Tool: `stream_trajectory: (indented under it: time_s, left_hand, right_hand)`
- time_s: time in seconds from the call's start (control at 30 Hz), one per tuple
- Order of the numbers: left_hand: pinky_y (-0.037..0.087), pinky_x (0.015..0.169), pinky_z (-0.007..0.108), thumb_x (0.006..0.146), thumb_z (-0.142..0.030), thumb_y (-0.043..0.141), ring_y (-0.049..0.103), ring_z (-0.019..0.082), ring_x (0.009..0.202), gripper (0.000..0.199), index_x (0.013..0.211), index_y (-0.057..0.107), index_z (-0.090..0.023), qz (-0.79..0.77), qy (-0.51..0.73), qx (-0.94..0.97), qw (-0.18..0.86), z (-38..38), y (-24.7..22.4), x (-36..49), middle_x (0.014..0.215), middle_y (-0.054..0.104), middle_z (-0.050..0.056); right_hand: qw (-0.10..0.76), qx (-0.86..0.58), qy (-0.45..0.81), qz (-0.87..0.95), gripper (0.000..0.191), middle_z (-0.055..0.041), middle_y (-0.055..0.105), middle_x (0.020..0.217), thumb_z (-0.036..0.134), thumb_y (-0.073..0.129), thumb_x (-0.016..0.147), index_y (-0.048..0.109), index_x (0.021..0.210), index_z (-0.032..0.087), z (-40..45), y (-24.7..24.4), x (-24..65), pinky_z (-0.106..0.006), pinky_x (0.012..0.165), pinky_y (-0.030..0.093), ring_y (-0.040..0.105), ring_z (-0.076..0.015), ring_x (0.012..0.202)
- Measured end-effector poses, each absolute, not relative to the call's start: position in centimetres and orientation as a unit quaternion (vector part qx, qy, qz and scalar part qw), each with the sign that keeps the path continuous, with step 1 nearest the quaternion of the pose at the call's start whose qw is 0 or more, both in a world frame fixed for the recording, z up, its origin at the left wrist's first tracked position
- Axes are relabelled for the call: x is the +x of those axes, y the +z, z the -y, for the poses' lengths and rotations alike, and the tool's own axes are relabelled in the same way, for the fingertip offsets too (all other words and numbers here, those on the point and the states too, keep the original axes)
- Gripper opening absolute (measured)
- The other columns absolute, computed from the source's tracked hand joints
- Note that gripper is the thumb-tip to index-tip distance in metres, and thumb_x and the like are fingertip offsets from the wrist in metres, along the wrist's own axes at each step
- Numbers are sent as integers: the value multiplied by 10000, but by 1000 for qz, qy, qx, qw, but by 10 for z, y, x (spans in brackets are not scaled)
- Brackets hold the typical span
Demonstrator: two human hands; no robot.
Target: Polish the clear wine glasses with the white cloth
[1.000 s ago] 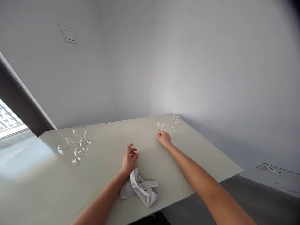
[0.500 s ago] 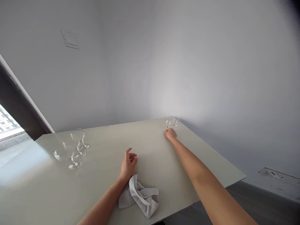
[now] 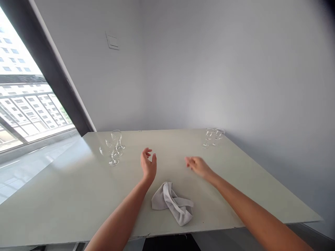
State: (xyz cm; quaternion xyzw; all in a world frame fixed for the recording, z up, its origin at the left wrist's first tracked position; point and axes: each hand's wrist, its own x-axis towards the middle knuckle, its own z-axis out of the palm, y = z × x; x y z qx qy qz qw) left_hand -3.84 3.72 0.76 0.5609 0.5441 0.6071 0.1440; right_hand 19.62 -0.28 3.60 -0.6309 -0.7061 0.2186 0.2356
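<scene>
While two glasses [image 3: 210,134] already stand right of the cloth [image 3: 171,201], three left, we log left hand [image 3: 149,168] fingers apart, right hand [image 3: 200,166] fingers unclear.

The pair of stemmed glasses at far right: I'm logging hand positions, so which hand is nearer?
Right. The right hand is apart from the stemmed glasses, on their near side; the left hand is farther off, to their left.
</scene>
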Motion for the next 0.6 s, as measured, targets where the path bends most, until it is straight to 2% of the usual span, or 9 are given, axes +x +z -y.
stream_trajectory:
  time_s: [0.07, 0.17, 0.23, 0.3, 0.37, 0.43, 0.53, 0.6]
  left_hand:
    - [383, 813, 333, 764, -295, 486, 471, 157, 831, 329, 1072, 413, -202, -561, 632, 534, 35, -41, 18, -52, 1031, 490, 74]
    - [359, 851, 367, 728, -317, 541, 457, 186, 894, 494, 1161, 352, -174, -596, 653, 461, -81, -48, 31, -77, 1159, 397, 127]
    - [345, 872, 378, 718, -307, 550, 455, 191, 909, 568, 1213, 306, -174, -620, 660, 407, -120, -53, 37, -96, 1207, 349, 139]
    - [347, 878, 374, 725, -284, 531, 460, 182, 900, 576, 1234, 278, -191, -639, 672, 350, -129, -58, 38, -113, 1219, 332, 131]
    - [357, 874, 370, 737, -261, 499, 471, 172, 886, 560, 1237, 250, -212, -655, 691, 285, -112, -64, 34, -129, 1209, 332, 119]
    - [382, 844, 372, 754, -244, 452, 490, 172, 880, 548, 1242, 203, -236, -676, 704, 211, -51, -71, 25, -142, 1203, 326, 118]
    - [430, 722, 373, 763, -245, 406, 528, 195, 883, 596, 1270, 95, -261, -707, 688, 135, 99, -81, 9, -157, 1224, 304, 149]
    - [441, 633, 357, 741, -251, 430, 561, 198, 830, 660, 1287, 59, -254, -711, 671, 132, 164, -86, -1, -164, 1225, 319, 171]
  right_hand:
    - [125, -528, 235, 806, 564, -10, 549, 503, 618, 290, 804, 566, 561, 191, 37, 40, 163, -236, 507, 319, 487, -128, 470]
    - [18, -487, 129, 864, 562, -43, 573, 525, 686, 386, 720, 560, 530, 186, 66, 38, 128, -264, 506, 313, 505, -156, 468]
    - [-9, -488, 72, 870, 518, -66, 611, 608, 670, 447, 698, 595, 595, 184, 69, 32, 115, -279, 528, 339, 550, -189, 527]
    - [0, -498, 38, 866, 417, -75, 631, 700, 588, 507, 714, 623, 686, 188, 63, 26, 109, -289, 568, 370, 581, -210, 621]
    - [24, -513, 21, 858, 300, -73, 632, 766, 477, 527, 748, 630, 751, 195, 53, 21, 108, -288, 606, 388, 588, -211, 701]
    - [38, -530, 22, 847, 246, -68, 629, 797, 417, 512, 770, 626, 762, 199, 42, 16, 109, -280, 616, 394, 584, -202, 737]
    - [45, -548, 28, 835, 264, -57, 627, 787, 408, 465, 797, 613, 744, 197, 28, 11, 113, -272, 605, 392, 580, -189, 725]
    - [52, -562, 24, 825, 283, -54, 626, 775, 414, 436, 814, 599, 747, 194, 22, 8, 116, -270, 594, 385, 579, -186, 714]
